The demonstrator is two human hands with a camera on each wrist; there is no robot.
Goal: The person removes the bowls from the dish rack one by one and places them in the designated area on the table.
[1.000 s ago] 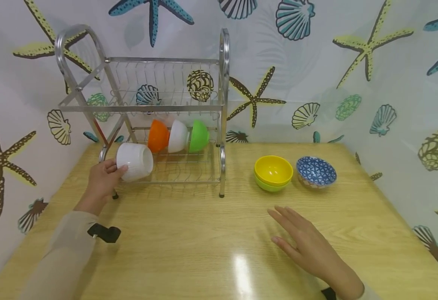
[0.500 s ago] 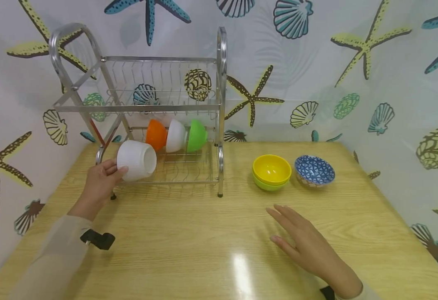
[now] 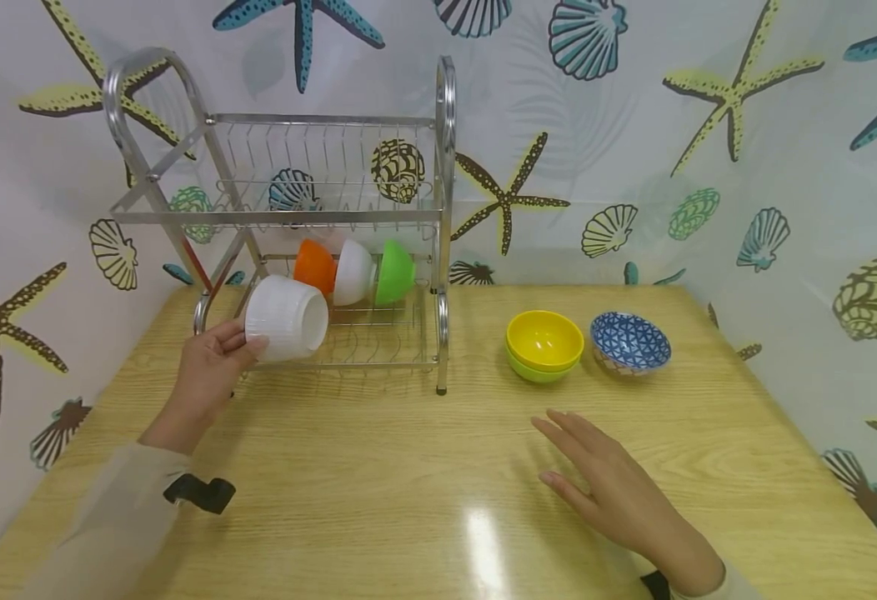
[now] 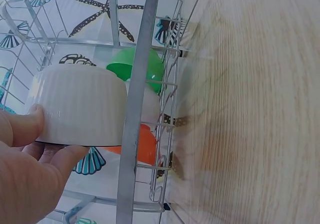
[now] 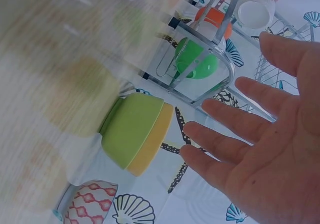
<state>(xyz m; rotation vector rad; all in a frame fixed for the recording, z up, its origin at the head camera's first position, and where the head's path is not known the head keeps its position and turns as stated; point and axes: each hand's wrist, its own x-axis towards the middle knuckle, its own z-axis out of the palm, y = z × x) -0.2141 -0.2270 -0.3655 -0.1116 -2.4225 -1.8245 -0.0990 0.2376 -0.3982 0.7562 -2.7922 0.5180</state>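
My left hand (image 3: 209, 371) pinches the rim of a white ribbed bowl (image 3: 277, 317) with thumb and fingers. This bowl lies on its side, base turned to the right, at the left front of the metal dish rack's (image 3: 363, 364) lower tier. In the left wrist view, the ribbed wall (image 4: 82, 103) shows behind a rack bar. Behind it stand an orange bowl (image 3: 314, 265), a smaller white bowl (image 3: 353, 275) and a green bowl (image 3: 396, 273), all on edge. My right hand (image 3: 611, 492) hovers over the table with fingers extended, holding nothing.
Right of the rack, a yellow bowl (image 3: 546, 340) sits inside a light green bowl (image 3: 539, 375). Beside them is a blue patterned bowl (image 3: 631, 340). The rack's upper tier (image 3: 281, 218) overhangs the lower one. Patterned sheeting (image 3: 633, 125) closes the back and sides.
My left hand has moved the white ribbed bowl a little to the right along the lower tier's front. My right hand has stayed nearly still.
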